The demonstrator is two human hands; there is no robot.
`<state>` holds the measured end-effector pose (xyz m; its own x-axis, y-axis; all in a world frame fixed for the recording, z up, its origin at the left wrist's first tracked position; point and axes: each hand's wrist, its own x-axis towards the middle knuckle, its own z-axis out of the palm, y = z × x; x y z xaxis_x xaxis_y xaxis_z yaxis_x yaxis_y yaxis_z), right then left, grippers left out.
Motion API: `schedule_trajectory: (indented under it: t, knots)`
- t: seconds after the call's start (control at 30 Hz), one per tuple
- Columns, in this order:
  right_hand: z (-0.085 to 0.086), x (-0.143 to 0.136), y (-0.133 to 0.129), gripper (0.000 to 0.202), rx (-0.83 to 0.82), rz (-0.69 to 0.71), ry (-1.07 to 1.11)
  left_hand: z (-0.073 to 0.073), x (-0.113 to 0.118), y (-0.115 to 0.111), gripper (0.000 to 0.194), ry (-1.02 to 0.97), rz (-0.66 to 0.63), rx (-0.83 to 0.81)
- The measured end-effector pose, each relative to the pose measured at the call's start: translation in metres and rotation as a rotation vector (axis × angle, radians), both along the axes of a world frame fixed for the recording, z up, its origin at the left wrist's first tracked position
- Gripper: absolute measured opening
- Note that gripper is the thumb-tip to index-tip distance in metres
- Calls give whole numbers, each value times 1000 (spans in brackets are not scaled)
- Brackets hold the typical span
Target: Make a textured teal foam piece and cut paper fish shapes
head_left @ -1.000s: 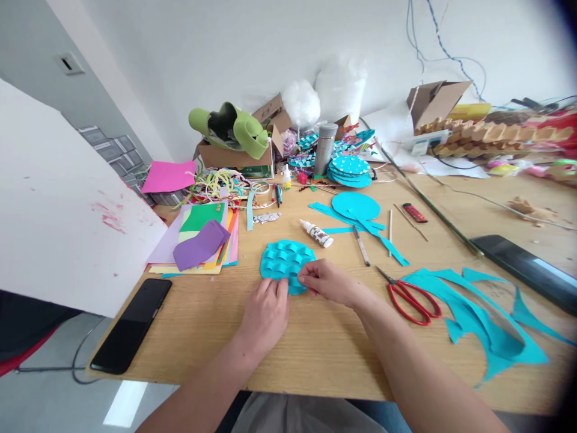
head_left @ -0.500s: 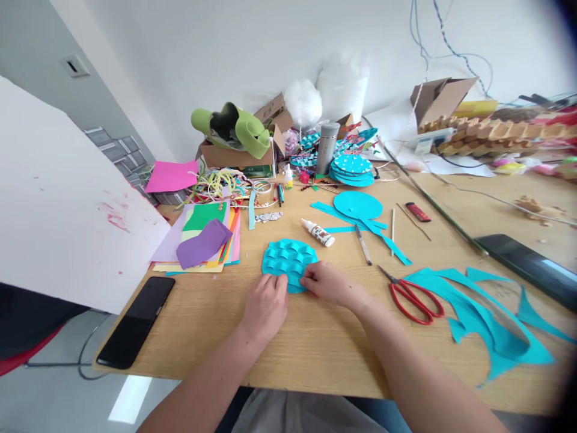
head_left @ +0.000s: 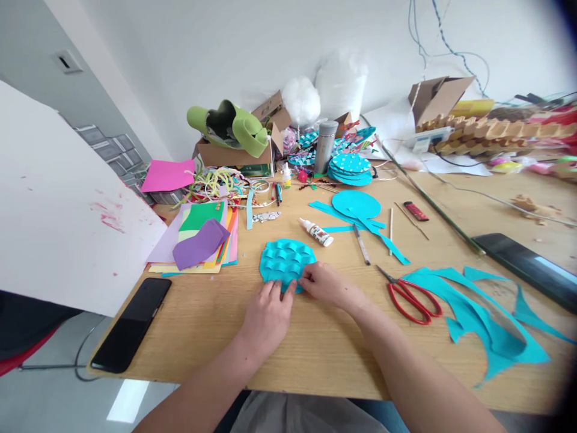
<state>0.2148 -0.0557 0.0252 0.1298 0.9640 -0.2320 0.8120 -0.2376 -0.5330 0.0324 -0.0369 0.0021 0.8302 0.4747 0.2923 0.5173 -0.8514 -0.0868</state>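
A round turquoise paper piece [head_left: 287, 255] with rows of raised, scale-like strips lies on the wooden table. At its lower edge rests my left hand [head_left: 269, 310], open, its fingers stretched and slightly apart with the tips on the paper. My right hand [head_left: 324, 284] is closed in a pinch at the lower right edge of the piece, and its fingertips hide that part. Behind the piece lies a white glue bottle [head_left: 318, 233] on its side. Farther back is a plain turquoise paper disc [head_left: 356, 204] with loose strips around it.
Red-handled scissors [head_left: 412, 297] and turquoise paper scraps [head_left: 487, 319] lie to the right, beside a pen [head_left: 361, 244]. A black phone [head_left: 132, 325] and stacked coloured paper [head_left: 201, 237] are at left. A grey flask [head_left: 325, 147] stands behind.
The fingers of my left hand have straightened and spread along the lower edge of the turquoise piece. My right hand keeps its pinch in nearly the same place.
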Motion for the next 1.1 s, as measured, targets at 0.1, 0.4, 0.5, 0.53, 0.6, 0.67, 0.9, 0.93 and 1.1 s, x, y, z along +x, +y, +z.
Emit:
schedule_trajectory:
  t: [0.1,0.4,0.5,0.53,0.6,0.67,0.9,0.93,1.1]
  knots:
    - [0,0,0,20,-4,-3,11,0,2,-2,42,29,26,7]
    - [3,0,0,29,9,12,-50,6,5,-4,39,65,49,-2]
    - [3,-1,-1,28,-12,3,-66,6,5,-4,38,66,56,3]
    - [3,-1,-1,29,-18,2,-67,5,5,-4,38,66,56,3]
    - [3,-1,0,30,-23,0,-58,5,5,-4,39,62,58,-2]
    - [4,-2,0,30,-30,-1,-23,4,5,-4,40,59,57,-11]
    - [14,-2,-1,39,-39,-6,269,5,4,-3,47,28,61,-56]
    - [15,-2,-1,39,-41,-14,300,5,4,-2,45,10,58,-59]
    - [17,-2,-2,40,-19,-25,359,6,7,3,27,-89,81,-27]
